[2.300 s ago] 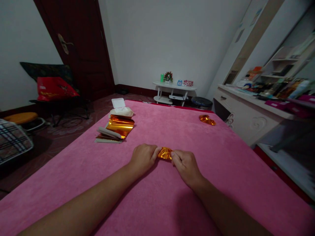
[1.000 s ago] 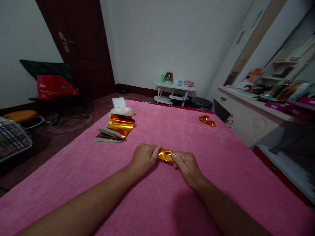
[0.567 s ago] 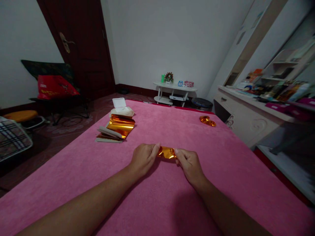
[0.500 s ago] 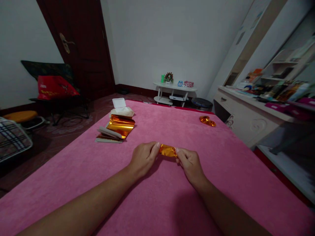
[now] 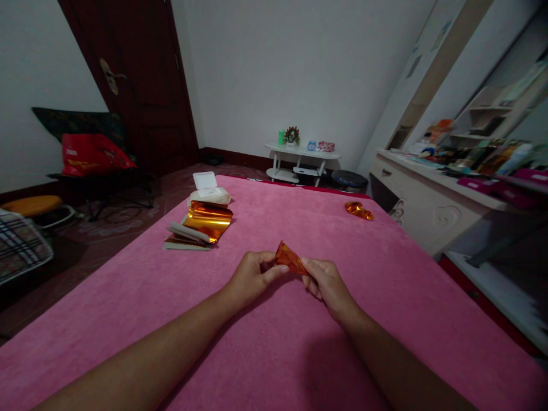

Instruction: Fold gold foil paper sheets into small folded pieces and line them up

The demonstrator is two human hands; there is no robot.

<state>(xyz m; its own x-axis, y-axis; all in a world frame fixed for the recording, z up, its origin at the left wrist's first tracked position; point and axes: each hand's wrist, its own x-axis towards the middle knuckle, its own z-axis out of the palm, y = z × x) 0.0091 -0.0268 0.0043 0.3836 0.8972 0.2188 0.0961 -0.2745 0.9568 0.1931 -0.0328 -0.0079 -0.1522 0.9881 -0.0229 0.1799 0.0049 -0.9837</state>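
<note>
Between my hands is a small piece of folded gold-orange foil paper, flared at its left end and narrow at its right. My left hand pinches the flared end, thumb in front and fingers behind. The narrow end is gripped by the fingers of my right hand. Both hands are just above the pink cloth. A stack of gold foil sheets with grey backs lies to the left, beyond my left hand. Another folded gold foil piece rests at the far right of the cloth.
Behind the foil stack sits a wipes pack with its white lid raised. A white side table with a potted plant stands by the wall. To the right is a cream dresser crowded with bottles; at left, a chair holds a red bag.
The foil piece has turned from lying level to a tilt, its left end now higher and flared. My left hand has shifted its grip, with the thumb lower along the piece.
</note>
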